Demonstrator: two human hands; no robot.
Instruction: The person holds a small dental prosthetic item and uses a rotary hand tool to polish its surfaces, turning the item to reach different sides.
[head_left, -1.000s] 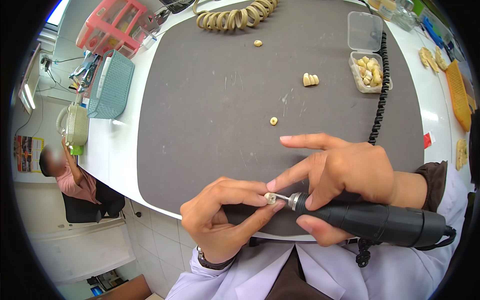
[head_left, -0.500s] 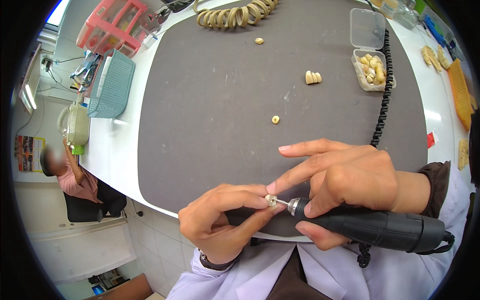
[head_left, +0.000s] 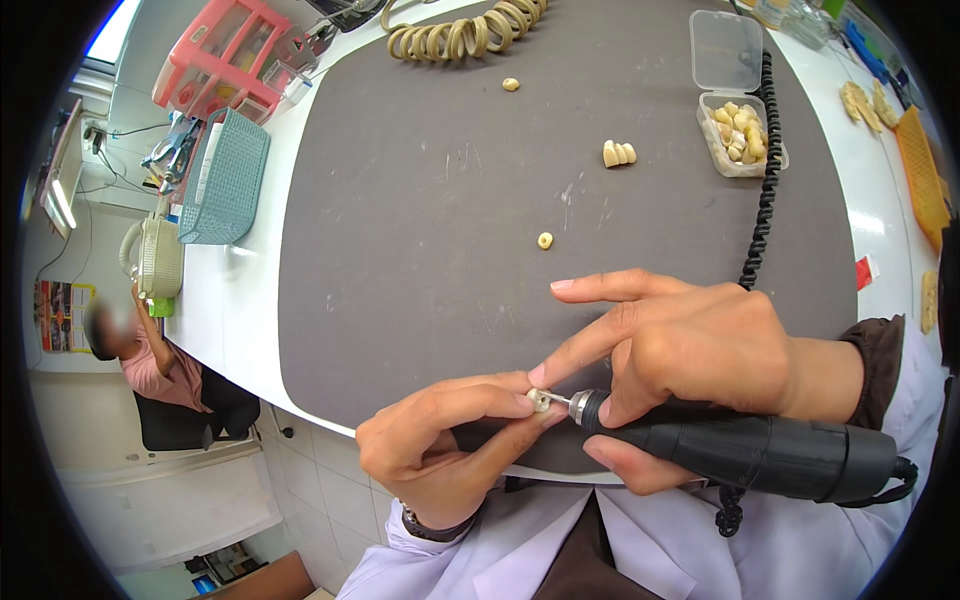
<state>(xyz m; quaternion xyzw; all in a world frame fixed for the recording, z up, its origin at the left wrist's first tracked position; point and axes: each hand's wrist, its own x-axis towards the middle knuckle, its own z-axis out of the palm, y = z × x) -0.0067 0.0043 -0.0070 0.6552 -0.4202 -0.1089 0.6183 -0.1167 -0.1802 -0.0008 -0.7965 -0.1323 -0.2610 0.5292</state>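
Between the thumb and fingertips of my left hand [head_left: 440,430] sits a small cream tooth crown [head_left: 541,400] with a hollow facing right. My right hand [head_left: 690,370] grips a black rotary handpiece [head_left: 750,450] with a silver collar. Its thin metal bit [head_left: 560,399] reaches the crown's hollow; whether it touches the inner wall is too small to tell. My right middle fingertip rests beside the crown against my left fingers, while another finger stretches out to the left. Further up the grey mat [head_left: 400,250] lie a single crown [head_left: 545,241], a joined set of crowns [head_left: 619,153] and another crown [head_left: 511,85].
An open clear box [head_left: 715,150] of tooth-like pieces stands at the upper right, next to a coiled black cord [head_left: 757,230]. A beige coiled hose [head_left: 450,40] lies at the far edge. At left are a blue basket [head_left: 230,190], pink drawers [head_left: 225,60] and a seated person [head_left: 160,360].
The view has shifted slightly. The crown seems turned a little in my left fingers, so its hollow shows differently against the bit. Both grips stay the same.
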